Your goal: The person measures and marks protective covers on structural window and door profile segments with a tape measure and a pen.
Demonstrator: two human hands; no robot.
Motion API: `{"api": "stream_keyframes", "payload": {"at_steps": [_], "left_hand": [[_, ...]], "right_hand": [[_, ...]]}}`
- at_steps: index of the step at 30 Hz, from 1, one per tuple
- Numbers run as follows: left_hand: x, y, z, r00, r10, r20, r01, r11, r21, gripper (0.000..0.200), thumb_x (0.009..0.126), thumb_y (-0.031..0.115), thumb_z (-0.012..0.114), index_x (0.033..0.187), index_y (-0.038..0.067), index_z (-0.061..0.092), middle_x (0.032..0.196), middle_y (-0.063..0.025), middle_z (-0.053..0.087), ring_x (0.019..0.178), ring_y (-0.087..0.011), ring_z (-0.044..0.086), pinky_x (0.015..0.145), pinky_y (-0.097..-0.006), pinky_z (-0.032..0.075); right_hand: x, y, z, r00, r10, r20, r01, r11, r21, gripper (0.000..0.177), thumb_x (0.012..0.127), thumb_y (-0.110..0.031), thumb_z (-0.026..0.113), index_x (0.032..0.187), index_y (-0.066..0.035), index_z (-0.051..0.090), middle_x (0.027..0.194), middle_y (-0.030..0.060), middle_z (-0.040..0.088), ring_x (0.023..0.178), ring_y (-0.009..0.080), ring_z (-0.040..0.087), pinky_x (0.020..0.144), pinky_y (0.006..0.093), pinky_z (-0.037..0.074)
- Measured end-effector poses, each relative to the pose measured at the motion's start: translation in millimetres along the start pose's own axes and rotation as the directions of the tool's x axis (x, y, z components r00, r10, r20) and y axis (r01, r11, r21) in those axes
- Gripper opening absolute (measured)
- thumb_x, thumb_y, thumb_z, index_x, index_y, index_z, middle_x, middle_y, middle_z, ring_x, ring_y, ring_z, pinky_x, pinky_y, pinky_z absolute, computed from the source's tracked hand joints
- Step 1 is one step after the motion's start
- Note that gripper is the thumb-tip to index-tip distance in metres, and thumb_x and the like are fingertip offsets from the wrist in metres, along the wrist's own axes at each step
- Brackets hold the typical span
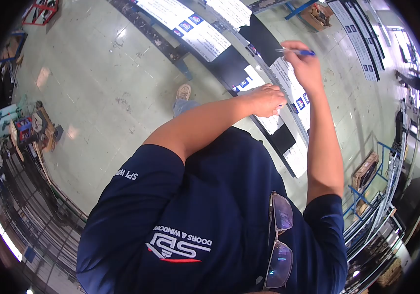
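Observation:
My right hand is closed round a thin pen-like tool with a blue end and a pale tip pointing left. It is held over a long profile covered in white printed film. Lower and to the left, my left hand lies at the neighbouring dark profile, fingers curled down. What those fingers grip, if anything, is hidden. White film with blue logo labels shows beside the left hand. A black patch interrupts the film above the right hand.
More film-covered profiles lie at the upper right. Blue-framed stands are on the right, with a box at the top. Racks of long bars and a cluttered bench stand left. My shoe is on the tiled floor.

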State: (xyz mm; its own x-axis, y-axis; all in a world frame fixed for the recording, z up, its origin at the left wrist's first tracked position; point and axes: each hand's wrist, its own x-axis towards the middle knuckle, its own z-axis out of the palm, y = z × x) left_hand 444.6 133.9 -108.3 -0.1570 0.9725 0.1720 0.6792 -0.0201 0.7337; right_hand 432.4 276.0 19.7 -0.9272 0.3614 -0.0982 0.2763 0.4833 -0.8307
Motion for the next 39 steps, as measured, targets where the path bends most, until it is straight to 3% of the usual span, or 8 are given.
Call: {"api": "stream_keyframes", "payload": {"at_steps": [2,12,15,20,25,30,36,39], "left_hand": [[5,2,-1,0.999,-0.017,0.044,0.016,1.000,0.014,0.016,0.082,0.016,0.072,0.092,0.009,0.060,0.100,-0.0058,0.064,0.109,-0.0280,0.057,0.098,-0.0434,0.043],[26,20,-1,0.946,0.302,0.114,-0.312,0.947,0.081,0.009,0.089,0.011,0.064,0.096,0.007,0.061,0.117,-0.0075,0.060,0.114,-0.0272,0.056,0.098,-0.0439,0.043],[29,34,-1,0.863,0.473,0.176,-0.493,0.865,0.095,0.010,0.087,0.009,0.066,0.096,0.006,0.062,0.119,-0.0091,0.061,0.112,-0.0283,0.057,0.096,-0.0433,0.044],[15,49,11,0.864,0.497,0.073,-0.496,0.868,-0.032,0.010,0.084,0.008,0.070,0.090,0.004,0.064,0.115,-0.0106,0.065,0.102,-0.0327,0.060,0.090,-0.0432,0.046],[-15,53,-33,0.951,0.289,0.111,-0.286,0.957,-0.045,0.020,0.082,0.008,0.073,0.077,0.004,0.054,0.109,-0.0116,0.066,0.099,-0.0342,0.062,0.087,-0.0439,0.047],[-36,47,-92,0.974,0.191,0.125,-0.207,0.969,0.133,0.021,0.082,0.005,0.073,0.076,0.006,0.052,0.110,-0.0093,0.064,0.099,-0.0332,0.060,0.085,-0.0422,0.046],[-58,21,-157,0.993,0.120,0.019,-0.121,0.991,0.049,0.019,0.080,0.001,0.073,0.082,0.006,0.054,0.110,-0.0093,0.063,0.100,-0.0341,0.059,0.084,-0.0428,0.047],[-67,3,-170,0.989,0.093,0.114,-0.089,0.995,-0.036,0.021,0.079,0.005,0.075,0.081,0.006,0.054,0.107,-0.0099,0.064,0.099,-0.0337,0.060,0.082,-0.0417,0.049]], "right_hand": [[-39,12,-26,0.988,-0.012,-0.155,0.035,0.988,0.149,0.022,0.096,-0.010,0.060,0.113,-0.004,0.071,0.091,0.0047,0.069,0.085,0.0116,0.065,0.079,0.0268,0.051],[-257,133,-77,0.756,0.135,-0.640,-0.344,0.914,-0.213,0.024,0.104,-0.015,0.056,0.123,-0.003,0.064,0.108,0.0118,0.072,0.103,0.0195,0.068,0.095,0.0300,0.050],[-312,159,-94,0.524,0.136,-0.841,-0.431,0.894,-0.124,0.024,0.103,-0.015,0.056,0.123,-0.004,0.064,0.109,0.0130,0.072,0.107,0.0212,0.067,0.096,0.0312,0.049],[-367,184,-133,0.192,0.186,-0.964,-0.540,0.840,0.054,0.026,0.101,-0.017,0.060,0.123,-0.005,0.063,0.113,0.0132,0.071,0.105,0.0208,0.067,0.094,0.0325,0.050],[-360,226,-134,0.295,0.376,-0.879,-0.469,0.858,0.210,0.031,0.096,-0.016,0.066,0.124,-0.005,0.063,0.116,0.0123,0.070,0.105,0.0210,0.067,0.093,0.0335,0.051],[-313,199,-127,0.350,0.213,-0.912,-0.413,0.909,0.054,0.033,0.094,-0.016,0.068,0.125,-0.005,0.062,0.117,0.0096,0.070,0.106,0.0201,0.067,0.094,0.0328,0.051],[-239,122,-111,0.692,0.121,-0.711,-0.339,0.925,-0.173,0.048,0.085,-0.014,0.077,0.130,-0.007,0.060,0.121,0.0126,0.067,0.112,0.0249,0.065,0.101,0.0369,0.046],[-191,106,-84,0.917,-0.057,-0.395,-0.186,0.815,-0.549,0.065,0.069,-0.018,0.086,0.125,-0.006,0.056,0.138,0.0173,0.058,0.123,0.0402,0.054,0.106,0.0464,0.039]]}}
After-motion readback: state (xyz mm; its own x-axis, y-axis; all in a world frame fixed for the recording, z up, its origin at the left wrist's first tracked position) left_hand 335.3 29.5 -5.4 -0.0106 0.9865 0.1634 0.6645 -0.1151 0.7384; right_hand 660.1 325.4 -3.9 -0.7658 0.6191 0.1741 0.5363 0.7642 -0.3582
